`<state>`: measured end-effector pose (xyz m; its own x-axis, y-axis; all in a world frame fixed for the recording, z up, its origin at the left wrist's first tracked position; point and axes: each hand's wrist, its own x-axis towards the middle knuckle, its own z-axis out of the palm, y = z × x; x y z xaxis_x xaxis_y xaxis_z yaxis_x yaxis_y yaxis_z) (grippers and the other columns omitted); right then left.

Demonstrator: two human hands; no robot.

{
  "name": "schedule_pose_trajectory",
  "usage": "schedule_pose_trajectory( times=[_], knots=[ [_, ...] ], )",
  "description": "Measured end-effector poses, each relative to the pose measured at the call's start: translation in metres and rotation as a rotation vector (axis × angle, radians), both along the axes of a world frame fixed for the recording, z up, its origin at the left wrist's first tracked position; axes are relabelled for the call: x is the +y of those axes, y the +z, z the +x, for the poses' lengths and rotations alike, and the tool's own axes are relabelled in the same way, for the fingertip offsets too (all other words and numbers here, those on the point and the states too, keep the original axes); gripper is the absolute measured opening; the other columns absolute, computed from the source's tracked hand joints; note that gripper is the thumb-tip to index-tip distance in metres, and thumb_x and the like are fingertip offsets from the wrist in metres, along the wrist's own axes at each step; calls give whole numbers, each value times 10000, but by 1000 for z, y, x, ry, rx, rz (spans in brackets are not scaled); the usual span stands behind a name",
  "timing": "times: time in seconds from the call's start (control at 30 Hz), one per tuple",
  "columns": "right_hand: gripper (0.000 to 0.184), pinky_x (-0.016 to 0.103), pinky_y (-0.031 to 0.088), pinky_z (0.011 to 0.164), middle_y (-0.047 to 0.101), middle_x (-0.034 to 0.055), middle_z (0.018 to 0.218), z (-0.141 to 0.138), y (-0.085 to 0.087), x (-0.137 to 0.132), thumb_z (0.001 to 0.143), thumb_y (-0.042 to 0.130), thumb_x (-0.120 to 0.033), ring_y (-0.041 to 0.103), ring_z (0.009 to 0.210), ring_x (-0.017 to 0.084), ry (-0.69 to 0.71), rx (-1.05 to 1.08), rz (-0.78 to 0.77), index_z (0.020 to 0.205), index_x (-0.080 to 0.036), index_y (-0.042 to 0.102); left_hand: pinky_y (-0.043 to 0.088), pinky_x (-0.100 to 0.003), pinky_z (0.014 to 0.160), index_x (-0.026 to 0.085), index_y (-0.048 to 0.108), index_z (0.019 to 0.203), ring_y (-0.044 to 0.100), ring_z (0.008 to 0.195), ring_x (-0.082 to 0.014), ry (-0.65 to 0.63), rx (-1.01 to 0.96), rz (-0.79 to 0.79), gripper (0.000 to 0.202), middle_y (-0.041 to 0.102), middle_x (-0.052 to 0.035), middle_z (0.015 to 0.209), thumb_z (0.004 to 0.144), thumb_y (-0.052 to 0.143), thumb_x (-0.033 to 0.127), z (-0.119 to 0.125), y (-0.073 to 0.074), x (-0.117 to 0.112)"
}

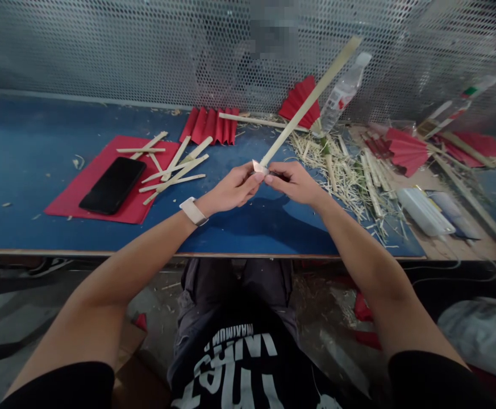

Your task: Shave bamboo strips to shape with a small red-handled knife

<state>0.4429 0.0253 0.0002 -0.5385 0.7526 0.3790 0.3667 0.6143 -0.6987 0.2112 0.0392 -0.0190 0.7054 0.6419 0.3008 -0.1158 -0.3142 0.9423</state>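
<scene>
Both hands meet above the blue table [26, 147]. My left hand [230, 190] is closed, its fingertips pinching the near end of a long bamboo strip [311, 99] that slants up and away to the right. At that near end shows a small pale blade-like piece [258, 166]. My right hand [294, 182] is closed too, gripping something dark, partly hidden, right against the strip's end. A pale watch [193, 211] sits on my left wrist.
A red sheet [66, 196] at left carries a black phone [113, 184] and several bamboo slats [175, 170]. Folded red paper fans [211, 125] lie near the mesh wall. Bamboo shavings [341, 170], a plastic bottle [344, 91] and a white box [424, 211] crowd the right side.
</scene>
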Motion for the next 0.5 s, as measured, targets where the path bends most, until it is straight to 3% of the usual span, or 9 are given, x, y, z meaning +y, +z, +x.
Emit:
schedule_pose_trajectory(
  times=[0.23,0.5],
  knots=[
    [618,345,293,591,395,-52,653,-1,0,1,1066,595,-805,366,613,152,-18,-17,69,778,-265,508,336,-223,377,271,476,1035,365,418,-68,-2,-22,11,431,383,107,679,1113,607,675,1,-1,1],
    [606,320,295,555,461,-53,638,-1,-1,1,1067,625,-787,368,588,136,38,24,-23,786,-256,550,327,-233,366,249,510,1015,362,422,-68,14,-28,23,518,422,96,677,1072,613,754,0,-4,4]
  ],
)
